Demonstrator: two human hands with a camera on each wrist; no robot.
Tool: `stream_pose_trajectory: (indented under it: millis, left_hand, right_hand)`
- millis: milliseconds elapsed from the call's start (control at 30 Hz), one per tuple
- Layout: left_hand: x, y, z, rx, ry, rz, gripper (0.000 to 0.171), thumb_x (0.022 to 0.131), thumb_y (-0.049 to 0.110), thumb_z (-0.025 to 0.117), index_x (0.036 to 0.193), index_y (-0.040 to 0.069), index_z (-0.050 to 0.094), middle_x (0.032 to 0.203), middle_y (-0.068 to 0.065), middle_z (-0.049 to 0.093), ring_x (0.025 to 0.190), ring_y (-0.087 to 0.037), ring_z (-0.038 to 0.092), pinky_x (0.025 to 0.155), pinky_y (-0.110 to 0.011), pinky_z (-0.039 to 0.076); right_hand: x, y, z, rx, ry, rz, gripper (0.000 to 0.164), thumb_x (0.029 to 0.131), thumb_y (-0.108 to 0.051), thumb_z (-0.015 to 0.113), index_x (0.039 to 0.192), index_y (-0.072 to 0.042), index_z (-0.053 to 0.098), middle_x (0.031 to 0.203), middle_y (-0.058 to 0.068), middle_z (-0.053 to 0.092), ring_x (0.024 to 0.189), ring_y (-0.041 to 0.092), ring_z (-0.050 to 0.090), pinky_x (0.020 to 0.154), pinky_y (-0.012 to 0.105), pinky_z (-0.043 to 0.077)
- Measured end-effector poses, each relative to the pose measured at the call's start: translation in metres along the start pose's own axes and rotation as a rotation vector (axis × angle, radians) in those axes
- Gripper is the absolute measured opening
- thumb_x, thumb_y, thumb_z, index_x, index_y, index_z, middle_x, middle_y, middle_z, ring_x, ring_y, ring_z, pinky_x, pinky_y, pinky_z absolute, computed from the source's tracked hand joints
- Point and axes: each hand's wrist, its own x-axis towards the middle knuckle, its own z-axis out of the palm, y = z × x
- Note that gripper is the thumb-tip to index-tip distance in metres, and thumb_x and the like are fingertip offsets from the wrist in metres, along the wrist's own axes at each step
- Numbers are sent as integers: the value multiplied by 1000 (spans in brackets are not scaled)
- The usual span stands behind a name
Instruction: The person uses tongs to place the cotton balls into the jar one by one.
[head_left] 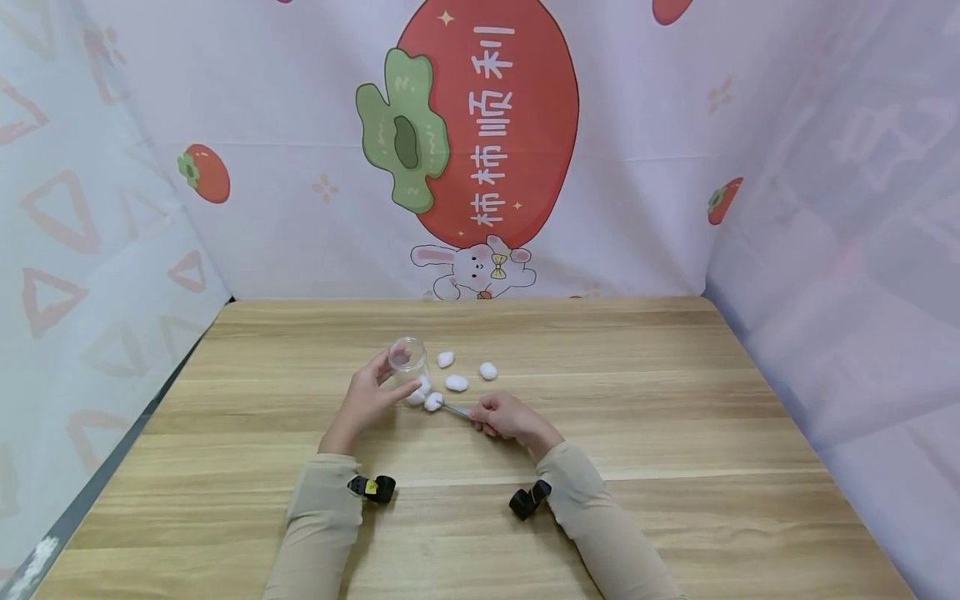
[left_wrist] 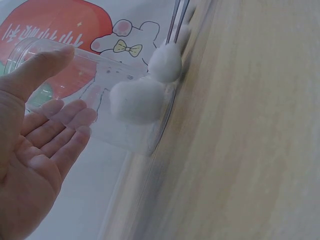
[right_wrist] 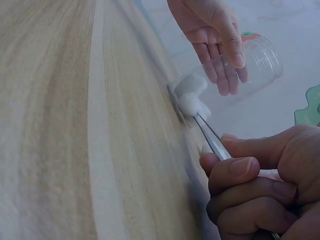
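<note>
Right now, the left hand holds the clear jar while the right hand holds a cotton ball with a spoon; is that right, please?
Not quite: the right hand holds the cotton ball with tweezers, not a spoon, as the right wrist view shows.

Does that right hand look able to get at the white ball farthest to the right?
Probably yes: the rightmost white ball lies just beyond the right hand, with only bare table between. The tweezers seem to be holding another ball, though, so that would need releasing first.

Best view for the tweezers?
Right wrist: the tweezers show large and close, both prongs meeting a cotton ball. Head shows them small and thin; left wrist shows only the prong ends, cut off at the top edge.
</note>
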Motion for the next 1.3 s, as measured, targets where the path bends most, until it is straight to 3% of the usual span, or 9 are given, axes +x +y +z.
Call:
stream_pose_trajectory:
  millis: [500, 1100, 1300]
  left_hand:
    - [-3, 3, 0, 32, 3, 38, 73, 83, 20, 76, 144, 1, 39, 141, -24, 52, 133, -39, 50, 116, -45, 42]
    - [-3, 5, 1, 12, -6, 12, 73, 83, 21, 76, 143, 1, 40, 143, -24, 50, 134, -40, 49, 117, -46, 40]
    - [-3, 5, 1, 15, -6, 9, 73, 84, 20, 75, 144, 1, 39, 143, -24, 50, 135, -40, 48, 117, -46, 40]
  right_hand:
    - [-9, -6, -12, 45, 16, -16, 26, 100, -19, 50, 84, 0, 60, 53, -5, 44, 48, 7, 32, 44, 16, 26]
    - [-19, -9, -26, 25, 71, -47, 27, 99, -19, 52, 85, 4, 59, 58, -5, 45, 55, 9, 35, 50, 17, 28]
    - [-22, -12, -28, 46, 77, -62, 27, 99, -17, 52, 82, 4, 58, 56, -4, 43, 52, 7, 32, 45, 16, 24]
